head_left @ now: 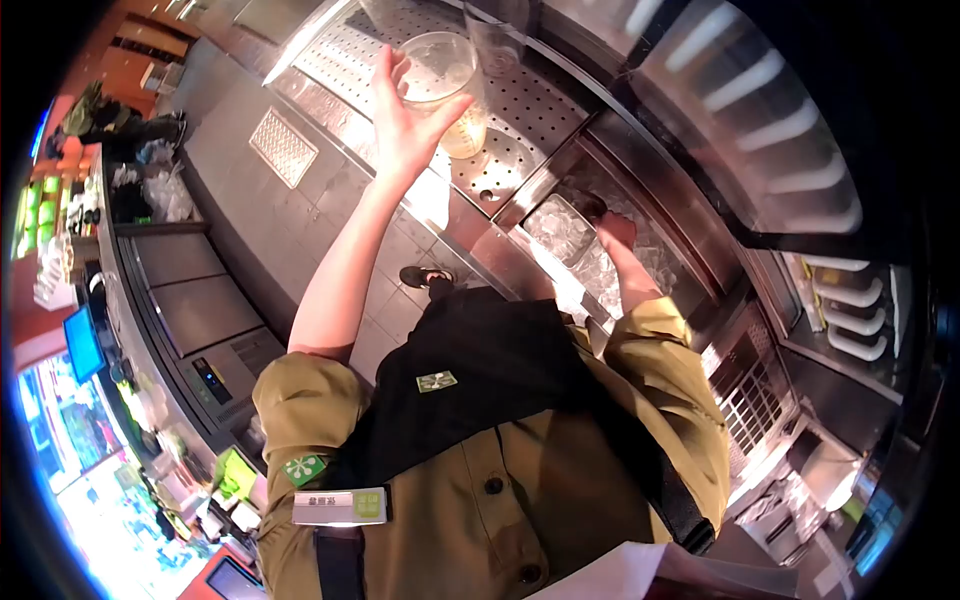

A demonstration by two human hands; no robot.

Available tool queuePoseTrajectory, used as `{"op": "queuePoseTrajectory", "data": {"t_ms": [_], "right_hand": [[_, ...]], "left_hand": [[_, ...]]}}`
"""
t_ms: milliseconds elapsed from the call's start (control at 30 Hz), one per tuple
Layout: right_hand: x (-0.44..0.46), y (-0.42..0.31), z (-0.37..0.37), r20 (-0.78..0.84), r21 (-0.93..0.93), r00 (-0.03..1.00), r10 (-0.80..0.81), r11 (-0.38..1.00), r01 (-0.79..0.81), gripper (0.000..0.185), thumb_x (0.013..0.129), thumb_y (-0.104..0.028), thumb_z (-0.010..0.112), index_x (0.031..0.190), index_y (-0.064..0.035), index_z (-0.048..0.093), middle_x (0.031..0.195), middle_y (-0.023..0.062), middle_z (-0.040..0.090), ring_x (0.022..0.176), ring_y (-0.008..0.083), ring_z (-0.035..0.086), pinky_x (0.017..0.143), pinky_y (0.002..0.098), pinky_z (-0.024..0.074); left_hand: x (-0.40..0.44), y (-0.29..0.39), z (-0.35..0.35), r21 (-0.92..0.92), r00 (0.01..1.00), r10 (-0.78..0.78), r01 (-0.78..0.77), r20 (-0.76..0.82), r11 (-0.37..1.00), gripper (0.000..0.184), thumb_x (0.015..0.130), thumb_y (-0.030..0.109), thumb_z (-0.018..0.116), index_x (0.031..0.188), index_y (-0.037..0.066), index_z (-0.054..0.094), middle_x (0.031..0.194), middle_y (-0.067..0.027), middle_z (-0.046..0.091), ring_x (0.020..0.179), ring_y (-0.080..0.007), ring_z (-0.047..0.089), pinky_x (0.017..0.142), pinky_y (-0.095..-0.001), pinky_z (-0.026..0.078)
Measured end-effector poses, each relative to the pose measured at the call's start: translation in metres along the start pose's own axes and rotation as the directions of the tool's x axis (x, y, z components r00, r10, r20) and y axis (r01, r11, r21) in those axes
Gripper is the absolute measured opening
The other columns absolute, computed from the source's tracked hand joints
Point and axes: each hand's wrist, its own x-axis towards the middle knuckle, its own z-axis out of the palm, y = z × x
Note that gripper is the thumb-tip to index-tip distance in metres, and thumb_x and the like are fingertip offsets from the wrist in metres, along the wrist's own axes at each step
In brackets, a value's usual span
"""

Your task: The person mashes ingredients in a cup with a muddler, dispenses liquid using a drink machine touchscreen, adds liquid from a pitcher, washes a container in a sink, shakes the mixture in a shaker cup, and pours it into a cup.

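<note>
My left hand [408, 128] is closed around the side of a clear measuring cup [441, 78], thumb and fingers on opposite sides of its wall. Yellowish markings show low on the cup, which is over a perforated metal drain tray [535, 110]. Down in the ice bin [515, 215], my right hand [617, 236] grips the dark handle of an ice scoop [557, 230]. Clear ice cubes fill the scoop, and more loose ice [600, 285] lies around it. My right fingers are partly hidden from above.
Another clear container [497, 40] stands beside the cup. White curved handles [790, 125] line a rack at upper right. A metal counter edge [470, 235] runs between my body and the bin. Across the tiled floor are a fridge counter [190, 290] and a bent-over person [110, 120].
</note>
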Motion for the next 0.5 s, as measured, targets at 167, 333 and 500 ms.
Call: {"op": "queuePoseTrajectory", "data": {"t_ms": [167, 333, 500], "right_hand": [[0.013, -0.001, 0.011, 0.052, 0.029, 0.997, -0.065, 0.998, 0.064, 0.033, 0.079, -0.029, 0.046, 0.094, -0.0084, 0.066, 0.098, 0.0145, 0.064, 0.093, 0.0277, 0.061, 0.079, 0.0399, 0.0474], [-0.004, 0.019, -0.002, -0.145, 0.186, 0.984, 0.101, 0.98, -0.073, 0.047, 0.079, -0.046, 0.047, 0.088, -0.0041, 0.065, 0.086, 0.0187, 0.064, 0.088, 0.0325, 0.061, 0.077, 0.0422, 0.0476], [-0.041, 0.059, -0.005, -0.111, 0.496, 0.99, -0.085, 0.859, 0.13, 0.041, 0.082, -0.04, 0.047, 0.082, -0.0023, 0.063, 0.079, 0.0195, 0.062, 0.08, 0.0345, 0.061, 0.071, 0.0416, 0.0459]], "left_hand": [[-0.001, 0.0, -0.004, 0.041, 0.999, 0.04, -0.04, 0.006, 0.998, 0.104, 0.061, 0.031, 0.08, 0.134, -0.005, 0.015, 0.127, -0.0214, 0.034, 0.117, -0.0309, 0.04, 0.096, -0.0417, 0.037], [0.002, -0.008, -0.002, 0.042, 0.998, 0.058, -0.058, 0.002, 0.997, 0.106, 0.059, 0.034, 0.081, 0.133, -0.005, 0.016, 0.125, -0.0221, 0.037, 0.115, -0.0319, 0.042, 0.095, -0.0399, 0.037], [0.001, -0.015, 0.002, 0.019, 0.996, 0.085, -0.084, -0.029, 0.996, 0.106, 0.057, 0.034, 0.081, 0.134, -0.002, 0.017, 0.123, -0.0212, 0.039, 0.112, -0.0333, 0.044, 0.095, -0.0397, 0.038]]}}
